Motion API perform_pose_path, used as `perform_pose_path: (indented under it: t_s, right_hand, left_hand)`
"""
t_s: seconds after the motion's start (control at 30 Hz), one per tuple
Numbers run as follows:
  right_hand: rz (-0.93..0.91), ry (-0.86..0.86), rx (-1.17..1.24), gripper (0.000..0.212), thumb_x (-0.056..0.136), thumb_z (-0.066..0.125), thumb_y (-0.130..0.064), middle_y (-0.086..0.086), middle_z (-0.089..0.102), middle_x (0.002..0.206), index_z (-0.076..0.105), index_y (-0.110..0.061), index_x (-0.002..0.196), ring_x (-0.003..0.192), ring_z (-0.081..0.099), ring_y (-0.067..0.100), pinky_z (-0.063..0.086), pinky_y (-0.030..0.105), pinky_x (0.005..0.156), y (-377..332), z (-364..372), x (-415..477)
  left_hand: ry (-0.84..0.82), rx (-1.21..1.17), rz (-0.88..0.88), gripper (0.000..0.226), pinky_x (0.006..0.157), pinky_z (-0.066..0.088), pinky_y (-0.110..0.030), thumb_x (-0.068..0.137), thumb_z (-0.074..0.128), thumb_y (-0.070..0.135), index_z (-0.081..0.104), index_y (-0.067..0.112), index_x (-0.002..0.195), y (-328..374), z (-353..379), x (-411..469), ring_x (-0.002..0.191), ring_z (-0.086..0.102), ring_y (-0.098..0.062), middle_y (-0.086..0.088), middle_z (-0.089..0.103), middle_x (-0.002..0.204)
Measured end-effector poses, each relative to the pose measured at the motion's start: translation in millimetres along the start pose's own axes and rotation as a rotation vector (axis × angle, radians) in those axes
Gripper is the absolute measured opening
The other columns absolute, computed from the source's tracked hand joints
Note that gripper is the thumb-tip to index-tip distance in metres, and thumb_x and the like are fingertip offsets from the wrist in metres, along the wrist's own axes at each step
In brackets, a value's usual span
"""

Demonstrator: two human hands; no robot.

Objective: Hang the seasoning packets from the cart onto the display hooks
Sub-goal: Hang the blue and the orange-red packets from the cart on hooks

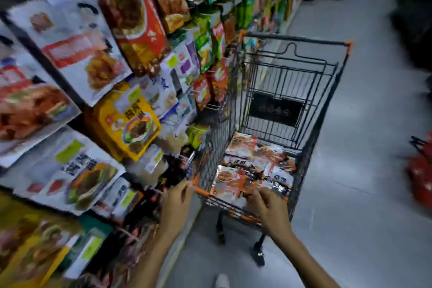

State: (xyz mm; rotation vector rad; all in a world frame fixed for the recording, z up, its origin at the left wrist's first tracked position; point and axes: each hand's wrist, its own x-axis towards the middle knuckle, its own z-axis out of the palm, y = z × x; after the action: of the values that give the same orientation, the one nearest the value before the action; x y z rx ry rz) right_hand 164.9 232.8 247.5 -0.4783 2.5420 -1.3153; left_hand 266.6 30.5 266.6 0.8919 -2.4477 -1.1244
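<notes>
The right hand (266, 203) reaches over the near rim of the cart (297, 39), fingers bent down onto the closest seasoning packet (228, 182); blur hides whether they grip it. The left hand (178, 196) is apart from it, curled beside the cart's near left corner, and whether it holds anything cannot be told. The packets (254, 161) lie flat in the cart straight ahead, the heap running away from the person, nearest the right hand, while the display hooks (211, 106) stand up and to the left.
</notes>
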Motion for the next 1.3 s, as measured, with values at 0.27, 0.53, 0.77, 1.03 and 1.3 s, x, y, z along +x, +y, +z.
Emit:
perform_pose_path:
  t_s: [0.27,0.53,0.77,1.03,1.3]
  right_hand:
    - [0.383,0.102,-0.001,0.017,0.095,0.055,-0.01,0.008,0.072,0.087,0.071,-0.007,0.095,0.082,0.065,0.025,0.048,0.034,0.073,77.0,23.0,67.3]
    - [0.589,0.139,-0.001,0.021,0.098,0.049,-0.014,0.013,0.071,0.084,0.069,-0.008,0.101,0.074,0.065,0.029,0.05,0.037,0.066,141.3,63.6,150.8]
    - [0.58,0.069,-0.07,0.026,0.101,0.046,-0.023,0.017,0.071,0.087,0.065,-0.006,0.107,0.079,0.067,0.032,0.054,0.041,0.068,189.1,110.6,226.9]
    - [0.523,0.059,-0.03,0.025,0.099,0.049,-0.013,0.015,0.069,0.105,0.061,0.0,0.117,0.087,0.064,0.025,0.052,0.036,0.079,218.1,155.1,302.8]
    - [0.598,-0.035,0.03,0.022,0.097,0.053,-0.023,0.014,0.063,0.102,0.059,-0.002,0.103,0.091,0.058,0.026,0.037,0.025,0.067,245.5,194.4,386.5]
  left_hand:
    - [-0.322,0.104,0.005,0.016,0.068,0.047,-0.031,0.093,0.056,0.009,0.069,0.006,0.103,-25.4,100.1,105.4,0.082,0.064,-0.027,-0.011,0.071,0.09]
    - [-0.519,0.16,-0.159,0.021,0.06,0.032,-0.024,0.092,0.05,0.0,0.064,-0.002,0.108,-78.4,188.7,176.3,0.082,0.059,-0.026,-0.02,0.066,0.095]
    - [-0.613,0.256,-0.457,0.021,0.072,0.045,-0.039,0.092,0.056,0.01,0.057,-0.006,0.106,-145.7,259.5,205.4,0.098,0.061,-0.037,-0.025,0.061,0.102]
    - [-0.622,0.556,-0.489,0.086,0.104,0.037,-0.038,0.087,0.066,0.03,0.013,0.003,0.149,-181.8,307.0,196.1,0.135,0.033,-0.033,-0.018,0.028,0.15]
    - [-0.535,0.727,-0.318,0.068,0.099,0.042,-0.029,0.096,0.051,0.026,0.012,0.01,0.148,-196.9,325.0,190.7,0.124,0.043,-0.022,-0.014,0.035,0.142]
